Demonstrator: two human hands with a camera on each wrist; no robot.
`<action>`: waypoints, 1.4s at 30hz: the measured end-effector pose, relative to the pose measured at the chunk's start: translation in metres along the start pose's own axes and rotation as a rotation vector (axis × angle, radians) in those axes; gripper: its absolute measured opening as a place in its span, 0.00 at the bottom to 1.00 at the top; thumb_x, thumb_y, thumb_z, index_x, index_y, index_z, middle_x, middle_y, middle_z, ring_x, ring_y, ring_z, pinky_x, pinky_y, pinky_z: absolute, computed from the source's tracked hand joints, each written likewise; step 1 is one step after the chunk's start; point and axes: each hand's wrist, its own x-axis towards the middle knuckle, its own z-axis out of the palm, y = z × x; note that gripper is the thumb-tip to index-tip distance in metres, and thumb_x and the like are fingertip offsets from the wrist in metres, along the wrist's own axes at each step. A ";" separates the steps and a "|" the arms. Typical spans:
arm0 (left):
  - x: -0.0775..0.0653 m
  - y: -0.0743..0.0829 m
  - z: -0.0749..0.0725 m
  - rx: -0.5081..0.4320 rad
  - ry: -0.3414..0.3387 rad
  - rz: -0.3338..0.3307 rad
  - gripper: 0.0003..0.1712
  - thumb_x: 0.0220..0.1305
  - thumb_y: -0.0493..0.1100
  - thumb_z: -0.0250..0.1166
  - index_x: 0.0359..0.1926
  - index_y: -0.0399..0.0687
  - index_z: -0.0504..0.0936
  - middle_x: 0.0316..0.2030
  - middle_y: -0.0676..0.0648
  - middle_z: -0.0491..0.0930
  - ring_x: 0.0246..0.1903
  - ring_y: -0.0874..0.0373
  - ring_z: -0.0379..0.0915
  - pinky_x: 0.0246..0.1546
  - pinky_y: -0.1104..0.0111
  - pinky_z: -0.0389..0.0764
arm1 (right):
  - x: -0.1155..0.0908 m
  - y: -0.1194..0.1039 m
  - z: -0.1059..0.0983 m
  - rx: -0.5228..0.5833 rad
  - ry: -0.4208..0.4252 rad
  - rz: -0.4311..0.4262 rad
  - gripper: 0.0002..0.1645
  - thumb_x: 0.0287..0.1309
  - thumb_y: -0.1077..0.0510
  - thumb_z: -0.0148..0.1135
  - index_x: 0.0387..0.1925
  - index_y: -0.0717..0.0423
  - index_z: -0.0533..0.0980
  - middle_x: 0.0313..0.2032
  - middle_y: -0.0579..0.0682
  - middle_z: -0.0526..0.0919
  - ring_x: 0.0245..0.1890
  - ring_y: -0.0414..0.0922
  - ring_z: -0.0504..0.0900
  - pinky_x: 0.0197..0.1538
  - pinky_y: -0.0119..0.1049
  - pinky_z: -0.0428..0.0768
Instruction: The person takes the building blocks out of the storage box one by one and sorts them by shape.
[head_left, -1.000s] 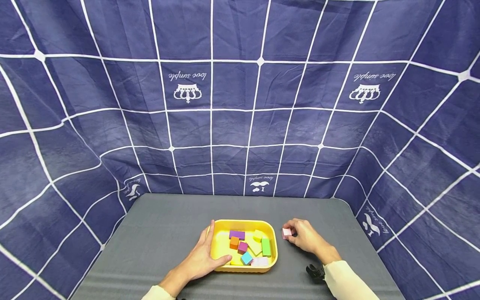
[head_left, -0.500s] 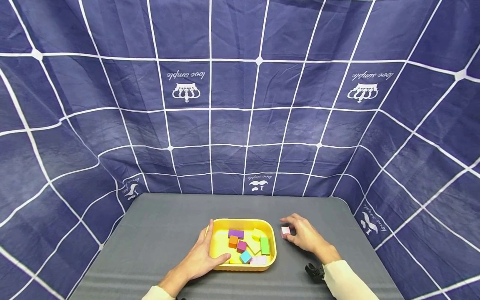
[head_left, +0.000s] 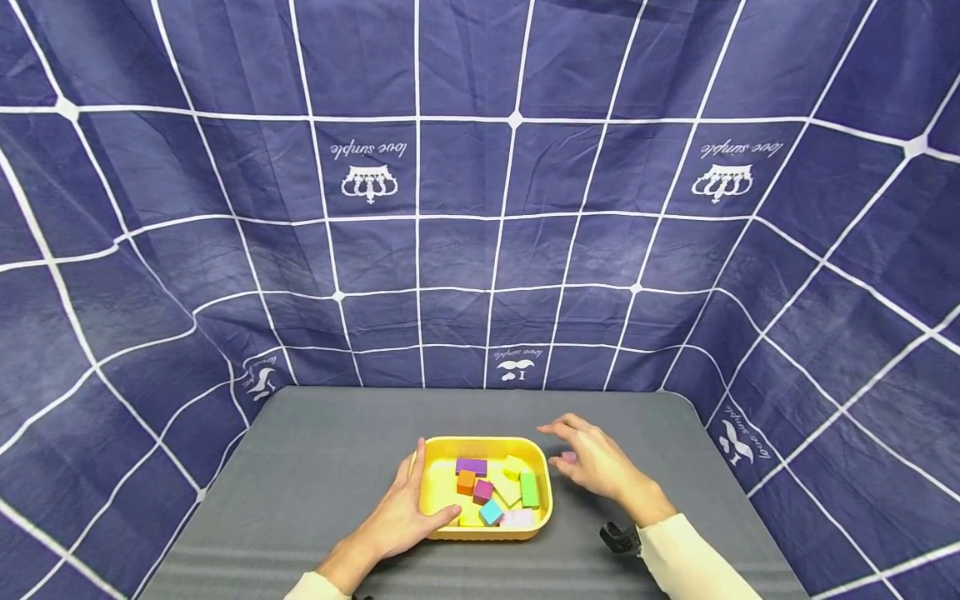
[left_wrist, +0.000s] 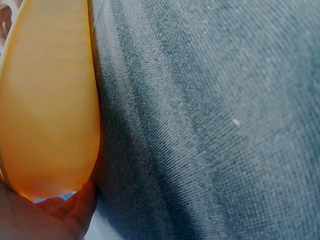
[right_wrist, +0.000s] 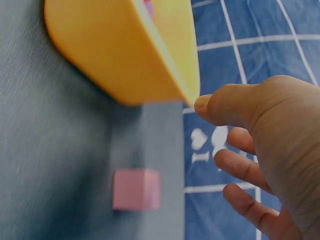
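My left hand (head_left: 401, 510) holds the left end of a yellow plastic bin (head_left: 487, 534), thumb over the near rim and fingers along the outer side. In the left wrist view its fingertips (left_wrist: 86, 200) meet the end of the bin's wall. My right hand (head_left: 600, 462) hovers just right of the bin, fingers spread and holding nothing. A pink cube (right_wrist: 132, 190) sits on the grey cloth beneath that hand, mostly hidden in the head view. The right thumb (right_wrist: 207, 106) appears close to the bin's rim; whether it touches, I cannot tell.
Inside the bin lie several toy blocks, among them a purple block (head_left: 471, 467), an orange cube (head_left: 466, 482), a blue cube (head_left: 491, 512) and a green block (head_left: 528, 490). A blue checked curtain (head_left: 465, 250) surrounds the grey table (head_left: 337, 442) at the back and sides.
My right hand has let go of the pink cube, lifted off it and moved left towards the bin, its fingers spreading. The left hand keeps its place on the bin.
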 end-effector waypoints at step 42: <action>-0.002 0.000 0.000 0.019 0.012 0.023 0.79 0.66 0.69 0.83 0.96 0.39 0.44 0.87 0.30 0.63 0.78 0.34 0.78 0.79 0.37 0.80 | 0.057 -0.073 0.025 0.023 -0.571 -0.379 0.27 0.60 0.46 0.93 0.60 0.33 0.94 0.55 0.34 0.85 0.48 0.33 0.88 0.53 0.19 0.79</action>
